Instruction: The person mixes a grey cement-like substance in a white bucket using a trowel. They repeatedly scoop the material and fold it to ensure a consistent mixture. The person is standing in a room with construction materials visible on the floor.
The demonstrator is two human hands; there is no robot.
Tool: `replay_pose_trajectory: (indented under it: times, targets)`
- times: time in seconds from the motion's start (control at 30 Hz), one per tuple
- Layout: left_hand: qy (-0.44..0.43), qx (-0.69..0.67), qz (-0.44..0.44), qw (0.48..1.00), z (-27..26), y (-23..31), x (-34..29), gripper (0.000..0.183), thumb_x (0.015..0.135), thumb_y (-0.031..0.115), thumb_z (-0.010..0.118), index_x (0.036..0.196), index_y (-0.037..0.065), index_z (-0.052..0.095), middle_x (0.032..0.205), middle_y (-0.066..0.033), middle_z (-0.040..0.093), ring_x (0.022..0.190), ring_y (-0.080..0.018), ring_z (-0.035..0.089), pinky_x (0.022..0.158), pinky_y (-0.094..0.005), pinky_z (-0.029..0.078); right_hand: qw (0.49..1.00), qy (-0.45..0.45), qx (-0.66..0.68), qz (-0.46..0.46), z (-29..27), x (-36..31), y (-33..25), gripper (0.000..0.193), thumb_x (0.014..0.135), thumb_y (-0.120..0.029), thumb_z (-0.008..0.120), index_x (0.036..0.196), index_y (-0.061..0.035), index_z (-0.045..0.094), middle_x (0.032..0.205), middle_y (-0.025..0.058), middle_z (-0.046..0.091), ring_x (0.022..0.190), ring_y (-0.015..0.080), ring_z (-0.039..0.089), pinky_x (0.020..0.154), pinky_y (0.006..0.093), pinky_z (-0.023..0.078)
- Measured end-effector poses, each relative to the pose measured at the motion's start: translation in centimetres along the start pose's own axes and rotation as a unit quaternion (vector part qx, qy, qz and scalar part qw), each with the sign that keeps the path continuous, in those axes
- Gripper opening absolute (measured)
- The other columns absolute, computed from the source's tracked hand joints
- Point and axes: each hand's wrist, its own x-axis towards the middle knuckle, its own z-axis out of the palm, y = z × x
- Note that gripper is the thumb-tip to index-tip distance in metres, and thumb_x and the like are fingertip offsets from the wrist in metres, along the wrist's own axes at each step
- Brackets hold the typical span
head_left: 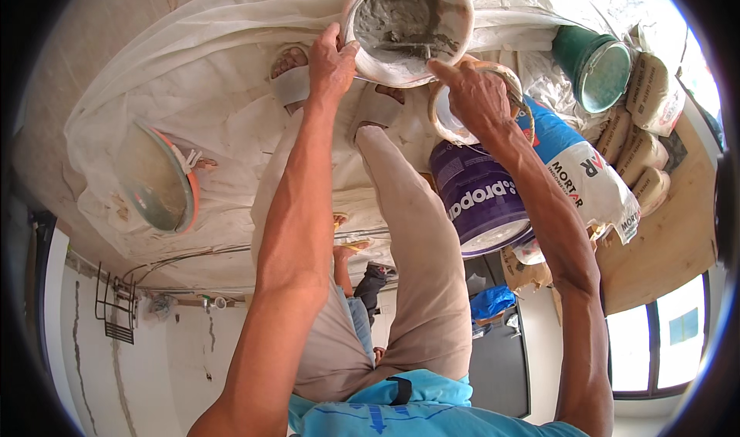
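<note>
A white bucket (368,65) with a smeared rim holds wet grey mortar (393,13), just beyond my feet. My left hand (331,61) grips the bucket's left side, thumb near the rim. At the near right edge of the same bucket is my right hand (479,98), its fingers curled and the index finger reaching to the rim. A narrow pale piece stands in the mortar by that fingertip; what the curled fingers hold is hidden. Under my right hand is a second, smaller whitish bucket (443,113), partly covered by it.
A purple paint pail (482,194) and a blue and white mortar sack (574,156) lie right of my legs. Green buckets (605,75) and several small sacks (655,98) stand farther right. An orange-rimmed round basin (166,179) rests left on the plastic sheet (223,136). Another person's foot (351,248) shows behind.
</note>
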Motion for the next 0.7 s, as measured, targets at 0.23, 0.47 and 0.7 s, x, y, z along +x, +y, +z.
replay_pose_trajectory:
  times: [0.23,0.47,0.7]
  targets:
    - [0.013,0.022,0.012,1.0,-0.7,-0.6,0.0,0.019,0.086,0.008,0.069,0.088,-0.004,0.054,0.074,-0.0168,0.062,0.065,-0.031,0.062,0.063,-0.0436,0.052,0.987,-0.018,0.122,0.108,-1.9,-1.0,-0.9,0.046,0.087,-0.008,0.06,0.13,-0.0249,0.067,0.087,0.0226,0.071,0.081,0.0416,0.071,0.069,0.0532,0.054]
    - [-0.023,-0.016,-0.063,0.998,-0.8,1.6,-0.6,0.017,0.089,0.005,0.064,0.099,-0.006,0.056,0.09,-0.0166,0.065,0.071,-0.0244,0.068,0.054,-0.0367,0.065,0.982,-0.066,0.113,0.133,-1.7,-1.2,-0.7,0.048,0.086,-0.009,0.056,0.129,-0.0277,0.068,0.09,0.0213,0.073,0.082,0.0415,0.071,0.072,0.0537,0.054]
    - [-0.018,-0.042,-0.075,0.996,-1.1,1.0,-0.6,0.015,0.088,0.003,0.065,0.095,-0.005,0.054,0.087,-0.015,0.062,0.07,-0.0241,0.068,0.053,-0.0363,0.065,0.968,0.009,0.203,0.149,-1.0,-2.0,-1.1,0.05,0.085,-0.012,0.059,0.131,-0.029,0.069,0.094,0.0216,0.074,0.086,0.0406,0.072,0.077,0.0514,0.056]
